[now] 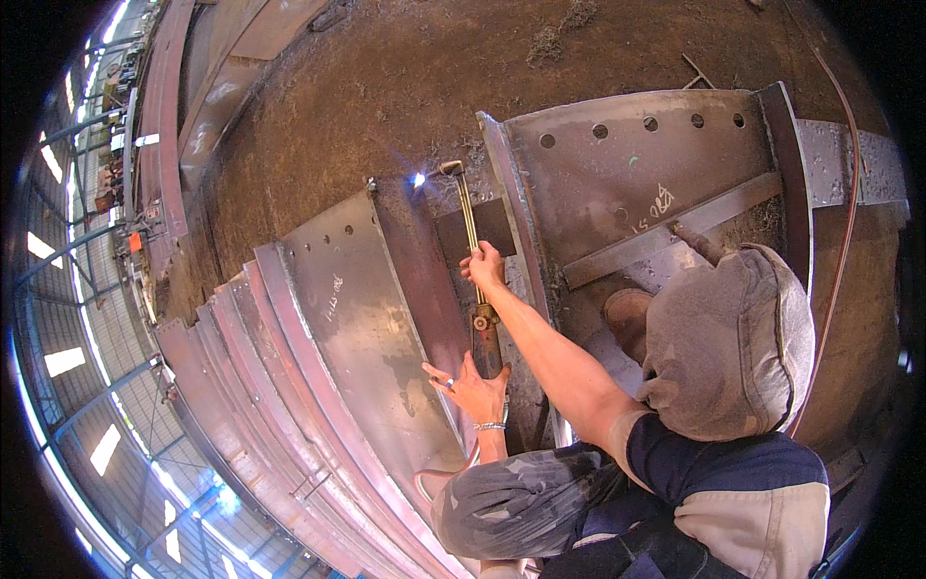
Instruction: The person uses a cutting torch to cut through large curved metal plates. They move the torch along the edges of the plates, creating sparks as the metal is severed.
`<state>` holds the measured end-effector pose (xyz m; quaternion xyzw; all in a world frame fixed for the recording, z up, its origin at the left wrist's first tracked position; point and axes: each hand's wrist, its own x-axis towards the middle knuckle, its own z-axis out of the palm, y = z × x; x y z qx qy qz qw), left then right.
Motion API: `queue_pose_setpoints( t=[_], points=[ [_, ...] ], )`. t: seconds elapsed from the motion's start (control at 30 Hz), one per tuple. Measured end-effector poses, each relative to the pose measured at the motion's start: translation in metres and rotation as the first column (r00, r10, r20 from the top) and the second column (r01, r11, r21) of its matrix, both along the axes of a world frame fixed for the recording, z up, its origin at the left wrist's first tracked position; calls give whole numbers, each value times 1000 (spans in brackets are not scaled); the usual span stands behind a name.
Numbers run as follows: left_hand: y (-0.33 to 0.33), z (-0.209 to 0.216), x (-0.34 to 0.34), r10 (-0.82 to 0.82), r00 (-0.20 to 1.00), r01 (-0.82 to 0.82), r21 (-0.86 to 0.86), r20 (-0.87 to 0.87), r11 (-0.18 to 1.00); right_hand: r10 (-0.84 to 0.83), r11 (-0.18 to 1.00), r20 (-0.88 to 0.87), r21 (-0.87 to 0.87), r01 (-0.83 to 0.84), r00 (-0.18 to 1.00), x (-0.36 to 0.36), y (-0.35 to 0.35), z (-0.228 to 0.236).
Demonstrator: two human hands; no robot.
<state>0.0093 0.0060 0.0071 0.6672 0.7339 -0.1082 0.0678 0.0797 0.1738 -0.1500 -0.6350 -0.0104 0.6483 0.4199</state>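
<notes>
**Torch [481,317] alight and burning bright!**

Close in, your left hand [473,394] splays its fingers, thumb and forefinger astride the torch's handle [487,349]; how firmly it holds, I can't tell. Further up, your right hand [485,265] is wrapped round the slim brass tubes [467,210]. The torch lies between two holed steel plates, left [357,289] and right [637,154]. Beyond, a blue-white flame [419,179] blazes near the torch head [450,168], with brown ground [338,116] stretching past it!

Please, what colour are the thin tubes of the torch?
Brass yellow; the tubes show best in the head view.
</notes>
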Motion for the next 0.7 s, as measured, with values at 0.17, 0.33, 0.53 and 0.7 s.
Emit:
queue_pose_setpoints(
  t=[0.17,0.33,0.53,0.7],
  points=[
    [-1,1,0,6,1000,-7,19,16,1000,3,1000,-21,21,-2,1000,0,-1,-2],
    [-1,0,0,5,1000,-6,24,18,1000,-5,1000,-17,23,6,1000,-2,0,-6],
    [-3,-1,0,15,1000,-16,50,11,999,-12,1000,-61,12,13,998,1,-1,1],
    [-1,0,1,36,998,-36,17,45,999,-7,1000,-60,-1,7,998,-2,-1,-3]
  ],
)
